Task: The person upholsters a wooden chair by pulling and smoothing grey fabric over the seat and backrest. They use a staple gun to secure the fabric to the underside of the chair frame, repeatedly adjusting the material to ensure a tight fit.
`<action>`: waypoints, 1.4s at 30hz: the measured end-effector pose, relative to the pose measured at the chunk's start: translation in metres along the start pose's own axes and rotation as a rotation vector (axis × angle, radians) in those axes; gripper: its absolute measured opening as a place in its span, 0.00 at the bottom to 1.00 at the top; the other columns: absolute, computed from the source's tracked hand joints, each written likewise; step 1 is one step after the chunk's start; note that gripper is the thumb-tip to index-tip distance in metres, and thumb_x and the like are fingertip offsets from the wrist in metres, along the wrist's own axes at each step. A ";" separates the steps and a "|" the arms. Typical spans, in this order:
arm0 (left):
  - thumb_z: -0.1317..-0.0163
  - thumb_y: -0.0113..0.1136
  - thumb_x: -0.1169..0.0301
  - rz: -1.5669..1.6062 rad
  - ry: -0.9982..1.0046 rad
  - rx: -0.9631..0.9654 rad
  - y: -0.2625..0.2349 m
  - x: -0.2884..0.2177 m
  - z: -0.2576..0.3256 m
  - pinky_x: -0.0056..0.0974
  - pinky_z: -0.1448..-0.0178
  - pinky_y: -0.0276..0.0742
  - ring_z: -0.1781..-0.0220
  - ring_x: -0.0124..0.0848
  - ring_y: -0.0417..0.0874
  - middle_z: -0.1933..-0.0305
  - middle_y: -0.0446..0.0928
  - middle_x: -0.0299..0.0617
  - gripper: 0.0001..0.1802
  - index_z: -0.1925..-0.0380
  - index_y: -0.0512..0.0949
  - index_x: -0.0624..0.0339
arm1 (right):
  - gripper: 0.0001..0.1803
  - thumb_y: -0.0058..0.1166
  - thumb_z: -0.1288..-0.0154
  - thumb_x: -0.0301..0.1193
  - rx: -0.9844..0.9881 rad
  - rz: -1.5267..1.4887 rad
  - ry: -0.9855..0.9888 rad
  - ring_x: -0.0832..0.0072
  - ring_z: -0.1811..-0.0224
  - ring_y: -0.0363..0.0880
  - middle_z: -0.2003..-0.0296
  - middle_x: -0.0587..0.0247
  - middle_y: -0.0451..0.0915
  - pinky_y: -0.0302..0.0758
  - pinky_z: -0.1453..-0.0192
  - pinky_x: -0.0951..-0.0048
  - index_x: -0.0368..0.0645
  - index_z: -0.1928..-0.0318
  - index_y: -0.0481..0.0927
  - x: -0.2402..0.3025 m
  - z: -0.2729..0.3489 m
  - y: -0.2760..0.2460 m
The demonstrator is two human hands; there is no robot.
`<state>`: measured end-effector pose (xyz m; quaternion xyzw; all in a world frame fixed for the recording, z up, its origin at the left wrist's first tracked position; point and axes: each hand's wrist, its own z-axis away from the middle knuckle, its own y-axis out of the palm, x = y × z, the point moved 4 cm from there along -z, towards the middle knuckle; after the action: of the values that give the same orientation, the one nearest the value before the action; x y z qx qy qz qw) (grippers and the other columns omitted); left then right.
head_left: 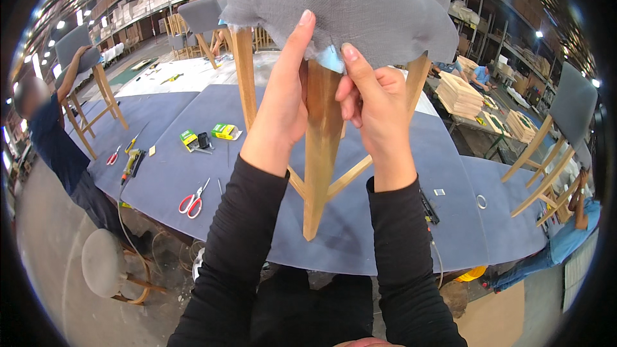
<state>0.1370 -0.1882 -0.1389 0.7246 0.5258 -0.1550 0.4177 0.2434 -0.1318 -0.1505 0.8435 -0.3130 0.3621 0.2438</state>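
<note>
A tall upholstered chair stands before me, its grey fabric seat (366, 9) over wooden legs. At the front leg (322, 148), a bit of light blue padding (331, 59) shows at the fabric's frayed lower edge. My left hand (286, 93) is on the left of this leg, its thumb pressed up against the grey fabric. Its other fingers are mostly hidden behind the leg and the seat edge. On the right, my right hand (376, 93) is closed, with thumb and curled fingers pinching the fabric edge beside the blue padding.
Red-handled scissors (191, 205), small green-yellow boxes (225, 131) and an air tool (133, 166) lie left on the blue-grey table (173, 186). A black tool (429, 207) lies right. People handle similar chairs at both sides. A round stool (103, 262) stands lower left.
</note>
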 end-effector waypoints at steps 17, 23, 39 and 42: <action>0.30 0.64 0.52 0.172 -0.011 0.123 -0.006 0.013 -0.020 0.34 0.46 0.77 0.51 0.26 0.83 0.57 0.83 0.37 0.19 0.55 0.82 0.58 | 0.27 0.61 0.26 0.44 0.025 -0.184 -0.017 0.83 0.92 0.64 0.87 0.67 0.77 0.56 0.87 0.81 0.43 0.83 0.81 -0.002 0.006 -0.015; 0.28 0.63 0.54 0.202 0.008 0.174 -0.016 0.016 -0.018 0.34 0.44 0.76 0.51 0.26 0.83 0.56 0.83 0.37 0.17 0.54 0.82 0.57 | 0.27 0.50 0.19 0.39 0.005 -0.167 -0.058 0.84 0.95 0.56 0.90 0.70 0.70 0.51 0.91 0.83 0.43 0.80 0.78 -0.010 -0.002 -0.011; 0.29 0.66 0.55 0.078 0.123 0.037 0.014 0.021 -0.011 0.35 0.42 0.75 0.50 0.27 0.82 0.55 0.83 0.38 0.20 0.52 0.81 0.62 | 0.20 0.54 0.22 0.40 -0.044 -0.371 0.031 0.83 0.95 0.58 0.87 0.68 0.74 0.52 0.90 0.82 0.43 0.72 0.80 0.002 -0.004 -0.031; 0.28 0.65 0.58 0.180 0.029 0.055 0.022 0.027 -0.004 0.35 0.40 0.73 0.48 0.27 0.81 0.53 0.82 0.36 0.19 0.50 0.80 0.62 | 0.21 0.49 0.19 0.40 -0.038 -0.365 -0.017 0.83 0.96 0.58 0.87 0.68 0.74 0.52 0.92 0.82 0.41 0.71 0.79 0.004 0.009 -0.037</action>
<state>0.1667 -0.1701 -0.1446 0.7822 0.4603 -0.1206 0.4022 0.2762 -0.1137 -0.1598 0.8845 -0.1635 0.2988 0.3189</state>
